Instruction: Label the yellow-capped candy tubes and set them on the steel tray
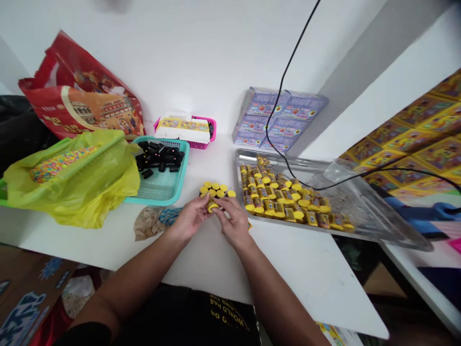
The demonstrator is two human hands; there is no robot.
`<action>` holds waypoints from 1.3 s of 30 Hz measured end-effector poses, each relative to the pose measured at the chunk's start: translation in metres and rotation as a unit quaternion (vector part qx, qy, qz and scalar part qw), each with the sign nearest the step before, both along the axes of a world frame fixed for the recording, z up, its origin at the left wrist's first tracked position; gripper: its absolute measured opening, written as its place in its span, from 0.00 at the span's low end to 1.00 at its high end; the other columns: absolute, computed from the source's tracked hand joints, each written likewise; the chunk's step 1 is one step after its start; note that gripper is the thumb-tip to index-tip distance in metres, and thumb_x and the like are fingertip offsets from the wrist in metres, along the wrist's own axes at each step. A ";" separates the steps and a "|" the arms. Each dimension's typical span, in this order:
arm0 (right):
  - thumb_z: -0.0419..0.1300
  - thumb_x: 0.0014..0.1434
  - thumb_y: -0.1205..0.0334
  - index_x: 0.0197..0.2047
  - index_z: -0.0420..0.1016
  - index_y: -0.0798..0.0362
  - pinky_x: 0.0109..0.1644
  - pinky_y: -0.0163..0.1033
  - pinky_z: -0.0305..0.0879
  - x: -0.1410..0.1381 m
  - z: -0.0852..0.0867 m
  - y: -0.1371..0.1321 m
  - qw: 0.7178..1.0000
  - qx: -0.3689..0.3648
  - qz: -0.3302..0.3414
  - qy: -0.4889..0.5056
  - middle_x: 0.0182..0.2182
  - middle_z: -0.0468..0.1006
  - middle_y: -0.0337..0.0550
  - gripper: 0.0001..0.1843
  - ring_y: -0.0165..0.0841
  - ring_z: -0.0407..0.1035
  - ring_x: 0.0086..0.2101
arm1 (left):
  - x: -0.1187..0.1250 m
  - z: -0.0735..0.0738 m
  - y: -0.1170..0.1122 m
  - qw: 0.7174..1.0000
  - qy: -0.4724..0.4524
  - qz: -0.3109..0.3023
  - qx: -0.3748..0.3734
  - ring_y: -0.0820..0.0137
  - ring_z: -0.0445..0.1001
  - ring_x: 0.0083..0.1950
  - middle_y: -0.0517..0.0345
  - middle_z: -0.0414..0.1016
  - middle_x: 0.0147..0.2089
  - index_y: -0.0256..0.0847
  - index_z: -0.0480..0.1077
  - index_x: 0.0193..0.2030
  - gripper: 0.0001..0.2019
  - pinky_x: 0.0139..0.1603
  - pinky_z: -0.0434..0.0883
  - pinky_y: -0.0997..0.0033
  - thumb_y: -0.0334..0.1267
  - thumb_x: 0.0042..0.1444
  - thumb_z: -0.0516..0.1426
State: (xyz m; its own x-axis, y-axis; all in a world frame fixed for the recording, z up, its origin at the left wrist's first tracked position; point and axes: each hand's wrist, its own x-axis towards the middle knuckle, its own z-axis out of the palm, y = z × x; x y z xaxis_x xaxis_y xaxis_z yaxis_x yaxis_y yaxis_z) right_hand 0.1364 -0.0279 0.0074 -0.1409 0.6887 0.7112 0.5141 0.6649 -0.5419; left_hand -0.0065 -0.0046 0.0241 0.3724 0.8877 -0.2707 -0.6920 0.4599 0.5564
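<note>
My left hand and my right hand meet over the white table. Between their fingertips is a small yellow-topped container, gripped from both sides. My fingers cover part of it. Just beyond them stands a close group of small black cylinders with yellow lids, upright on the table. To the right, several similar containers in printed yellow wrappers lie in rows in a shallow metal tray. A crumpled beige and blue cloth rests beside my left hand.
A teal basket holds black cylinders. Left of it, a yellow plastic bag contains colourful beads. Behind are a red bag, a pink basket and stacked purple boxes. A black cable hangs across the tray.
</note>
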 end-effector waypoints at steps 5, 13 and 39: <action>0.60 0.61 0.65 0.49 0.76 0.47 0.41 0.44 0.70 0.001 0.002 0.001 0.998 0.049 -0.025 -0.004 0.34 0.77 0.43 0.13 0.35 0.70 0.36 | 0.003 -0.005 -0.003 1.000 -0.005 0.001 -0.022 0.75 0.72 0.31 0.56 0.76 0.33 0.35 0.74 0.35 0.09 0.37 0.67 0.73 0.36 0.49 0.66; 0.61 0.59 0.65 0.52 0.74 0.49 0.42 0.47 0.69 0.005 0.002 0.003 0.995 0.073 -0.060 -0.039 0.37 0.76 0.46 0.17 0.37 0.69 0.38 | 0.002 -0.002 -0.003 0.998 -0.011 -0.057 0.000 0.70 0.74 0.34 0.51 0.77 0.35 0.34 0.74 0.39 0.08 0.42 0.69 0.68 0.36 0.54 0.62; 0.58 0.60 0.70 0.42 0.76 0.47 0.37 0.44 0.68 0.003 -0.001 -0.001 0.989 0.122 -0.070 -0.036 0.31 0.77 0.42 0.11 0.35 0.69 0.33 | 0.003 0.004 -0.010 0.992 0.070 -0.013 0.106 0.72 0.73 0.32 0.56 0.73 0.35 0.37 0.71 0.40 0.14 0.36 0.68 0.70 0.40 0.48 0.66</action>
State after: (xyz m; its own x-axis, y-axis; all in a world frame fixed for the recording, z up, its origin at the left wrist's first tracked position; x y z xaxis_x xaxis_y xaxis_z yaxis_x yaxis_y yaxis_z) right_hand 0.1395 -0.0288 0.0063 -0.1117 0.5139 0.8506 0.6422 0.6905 -0.3329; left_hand -0.0036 -0.0147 0.0283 0.3683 0.9206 -0.1294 -0.5907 0.3392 0.7321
